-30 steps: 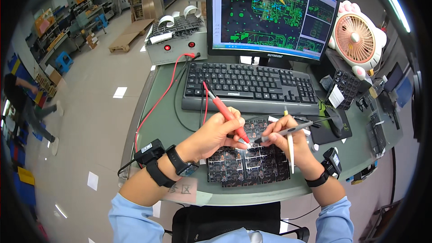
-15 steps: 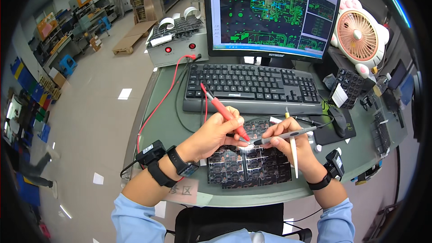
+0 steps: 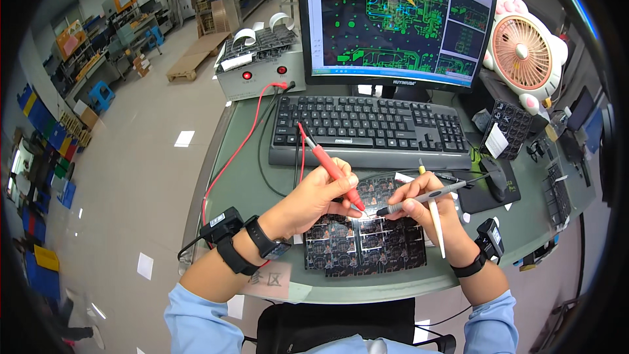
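My left hand (image 3: 311,198) is closed around a red test probe (image 3: 331,167), whose tip points down to the right at a dark panel of circuit boards (image 3: 334,252). From the other side, my right hand (image 3: 434,213) pinches a grey test probe (image 3: 438,193), its black end close to the red tip. A slim white stick (image 3: 438,231) with a yellowish upper end also sits between the right hand's fingers. Both tips are over the middle of the panel, where glare shows; whether they touch it I cannot tell.
Behind the panel lies a black keyboard (image 3: 373,124) below a monitor (image 3: 406,80) displaying a green board layout. A grey box (image 3: 262,82) with red lights feeds the red cable (image 3: 239,141). The mouse (image 3: 495,180) and a pink fan (image 3: 521,52) are at right.
A yellow angular shape has appeared on the monitor. Both hands keep their hold with only slight movement; the white stick's lower end has swung right. The walking person at far left has moved lower.
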{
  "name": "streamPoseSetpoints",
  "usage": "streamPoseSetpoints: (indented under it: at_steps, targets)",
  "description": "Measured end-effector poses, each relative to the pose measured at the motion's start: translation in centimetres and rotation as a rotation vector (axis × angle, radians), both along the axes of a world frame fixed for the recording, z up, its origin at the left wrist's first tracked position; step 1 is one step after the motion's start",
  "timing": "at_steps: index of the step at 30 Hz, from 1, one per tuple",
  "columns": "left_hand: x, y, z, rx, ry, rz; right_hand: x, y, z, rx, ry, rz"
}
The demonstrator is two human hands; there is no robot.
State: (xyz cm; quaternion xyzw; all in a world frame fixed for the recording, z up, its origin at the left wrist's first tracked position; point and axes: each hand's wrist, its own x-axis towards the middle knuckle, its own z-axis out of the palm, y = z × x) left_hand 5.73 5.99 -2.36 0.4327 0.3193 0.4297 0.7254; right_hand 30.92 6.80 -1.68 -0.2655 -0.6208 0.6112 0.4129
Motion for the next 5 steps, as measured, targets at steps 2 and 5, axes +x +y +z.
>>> streamPoseSetpoints:
  at_steps: [2,5]
  targets:
    - [0.03,0.03,-0.06,0.006,0.008,0.003,0.25,-0.07,0.09,-0.003,0.009,0.004]
    - [0.06,0.11,-0.08,0.014,0.027,0.027,0.41,-0.17,0.5,0.008,0.04,0.013]
